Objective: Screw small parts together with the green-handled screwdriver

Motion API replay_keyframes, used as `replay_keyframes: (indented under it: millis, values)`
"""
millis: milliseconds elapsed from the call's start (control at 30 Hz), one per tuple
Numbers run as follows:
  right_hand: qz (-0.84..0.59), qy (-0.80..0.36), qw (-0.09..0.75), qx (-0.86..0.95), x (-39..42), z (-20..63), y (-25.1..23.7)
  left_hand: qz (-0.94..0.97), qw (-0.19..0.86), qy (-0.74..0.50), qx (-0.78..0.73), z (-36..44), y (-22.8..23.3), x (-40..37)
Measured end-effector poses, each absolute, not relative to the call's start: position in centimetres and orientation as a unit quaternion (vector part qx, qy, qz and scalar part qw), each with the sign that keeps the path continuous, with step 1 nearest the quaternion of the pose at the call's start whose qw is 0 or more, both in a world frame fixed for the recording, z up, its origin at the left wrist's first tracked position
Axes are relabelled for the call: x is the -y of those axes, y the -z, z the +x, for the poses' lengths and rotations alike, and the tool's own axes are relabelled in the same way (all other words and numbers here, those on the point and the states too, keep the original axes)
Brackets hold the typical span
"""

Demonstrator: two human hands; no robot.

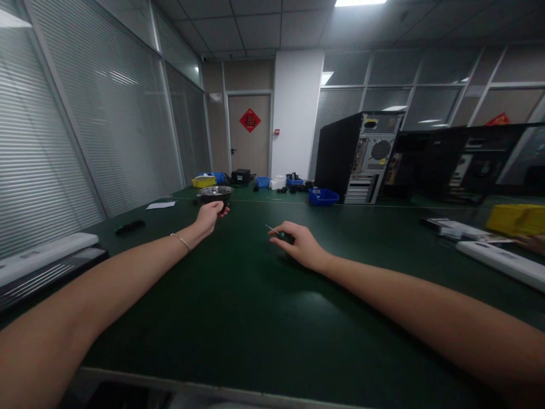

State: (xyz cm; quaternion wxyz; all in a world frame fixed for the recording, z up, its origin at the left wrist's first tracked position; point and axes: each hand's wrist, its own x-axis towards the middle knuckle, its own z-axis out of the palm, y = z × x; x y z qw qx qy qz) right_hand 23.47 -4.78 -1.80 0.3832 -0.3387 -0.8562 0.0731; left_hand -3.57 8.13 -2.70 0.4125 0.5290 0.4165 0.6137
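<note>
My right hand (300, 241) is closed round the dark handle of a small screwdriver (273, 229), whose thin metal shaft points to the left and away from me. Stretched further forward, my left hand (210, 217) has its fingers pinched together. Something small and dark shows at those fingertips, too unclear to name. Just behind the left hand stands a round, shiny metal dish (214, 192); whether the hand touches it I cannot tell. Both hands are over the green tabletop (238, 307).
Computer towers (357, 156) stand at the right back. A blue bin (323, 197), a yellow tray (204, 182) and a black box (240, 175) sit along the far side. Long white-topped units lie left (51, 255) and right (502, 261). Paper (160, 205) and a dark object (130, 226) lie left.
</note>
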Motion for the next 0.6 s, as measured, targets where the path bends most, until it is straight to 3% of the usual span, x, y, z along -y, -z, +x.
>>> replay_keyframes:
  millis: [267,600]
  values:
    - [-0.401,-0.079,0.403,0.819,3.3,23.7,2.5,0.663,0.546,-0.424,-0.289,2.0,3.1,-1.8]
    - [-0.356,-0.060,0.375,0.854,3.7,23.2,2.2,0.730,0.494,-0.387,-0.271,2.0,3.0,-0.6]
